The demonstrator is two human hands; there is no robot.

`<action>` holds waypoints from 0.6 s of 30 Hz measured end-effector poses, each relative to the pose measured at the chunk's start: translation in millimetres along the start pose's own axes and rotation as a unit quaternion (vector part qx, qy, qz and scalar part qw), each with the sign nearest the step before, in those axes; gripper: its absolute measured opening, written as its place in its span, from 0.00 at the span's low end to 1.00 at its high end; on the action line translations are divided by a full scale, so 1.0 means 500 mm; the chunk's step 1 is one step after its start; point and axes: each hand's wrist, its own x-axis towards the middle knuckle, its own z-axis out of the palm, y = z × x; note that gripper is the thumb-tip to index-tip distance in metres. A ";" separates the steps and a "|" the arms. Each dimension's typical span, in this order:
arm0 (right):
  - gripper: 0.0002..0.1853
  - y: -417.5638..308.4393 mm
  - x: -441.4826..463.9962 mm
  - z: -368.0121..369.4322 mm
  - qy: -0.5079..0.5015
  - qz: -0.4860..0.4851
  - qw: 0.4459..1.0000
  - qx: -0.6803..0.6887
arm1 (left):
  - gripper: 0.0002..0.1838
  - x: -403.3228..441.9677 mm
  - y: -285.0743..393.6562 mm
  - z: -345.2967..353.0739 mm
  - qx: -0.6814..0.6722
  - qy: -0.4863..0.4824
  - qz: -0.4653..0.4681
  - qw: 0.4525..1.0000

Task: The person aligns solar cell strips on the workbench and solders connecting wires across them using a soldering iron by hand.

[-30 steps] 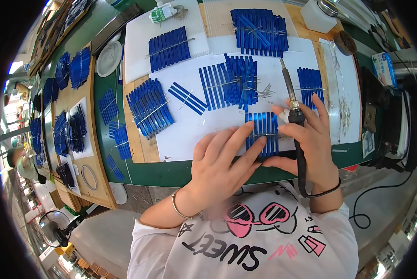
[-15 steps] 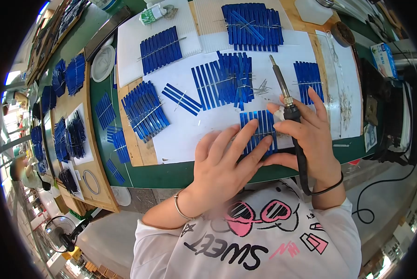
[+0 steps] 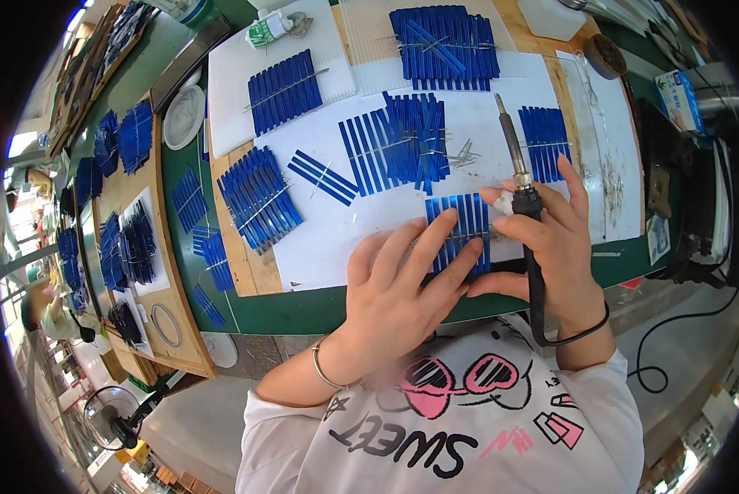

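Observation:
Under my left hand (image 3: 398, 288) lies a row of narrow blue strips (image 3: 471, 216) at the front edge of the white sheet. The fingers of that hand are stretched out, their tips pressing on the strips. In my right hand (image 3: 563, 259) is a soldering iron (image 3: 527, 202), black-handled, its metal tip pointing away from me and apart from the strips. A small whitish piece (image 3: 503, 202) sits by the right fingertips; I cannot make out what it is. Beyond the hands lie loose thin wires (image 3: 466, 154) and a larger group of blue strips (image 3: 369, 152).
More bundles of blue strips lie at left (image 3: 260, 200), top (image 3: 443, 49) and right (image 3: 544, 142). Three strips joined by a wire (image 3: 321, 177) lie between. A round brown tin (image 3: 605, 58) stands at the back right. The iron's black cord (image 3: 657, 337) loops down at right.
The soldering iron and my right hand have shifted slightly to the right, away from the strips. My left hand stays almost in place on them.

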 end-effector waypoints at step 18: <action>0.34 0.002 0.004 -0.002 -0.025 0.001 1.000 0.007 | 0.28 -0.023 -0.021 -0.024 0.013 -0.020 -0.029 0.999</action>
